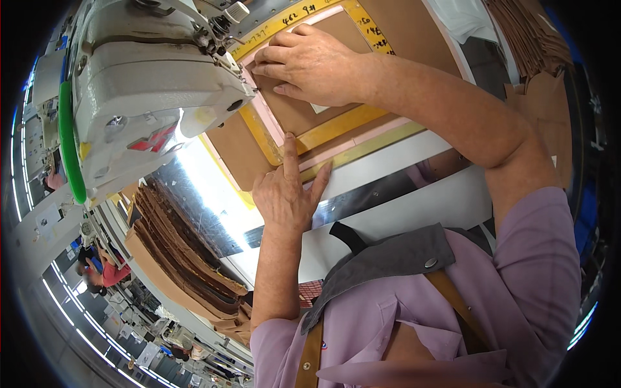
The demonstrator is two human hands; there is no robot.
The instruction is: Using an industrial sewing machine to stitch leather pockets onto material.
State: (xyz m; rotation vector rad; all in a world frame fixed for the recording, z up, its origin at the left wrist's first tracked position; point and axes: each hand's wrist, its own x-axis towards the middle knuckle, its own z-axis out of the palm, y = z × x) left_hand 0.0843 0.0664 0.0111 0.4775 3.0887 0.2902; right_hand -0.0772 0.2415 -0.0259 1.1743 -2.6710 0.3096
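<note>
My left hand [284, 197] lies with its index finger stretched onto the near left corner of a yellow template frame [343, 134]. Its thumb rests apart, by an olive-yellow strip [369, 149]. My right hand [317, 64] is spread inside the frame, fingertips near the needle area of a white sewing machine [162, 74]. Beneath that palm is a brown panel [278, 107], edged by a pale pink strip [265, 113]. Handwritten marks cover the frame's far and right bars. A larger brown sheet [236, 152] extends under the frame. Neither hand grips anything visible.
The machine head stands close on the left, with a green bar [70, 142] along its side. Stacked brown pieces [181, 252] hang at the lower left; another brown stack [527, 35] sits at the far right. A shiny metal plate [207, 200] lies left of my left hand.
</note>
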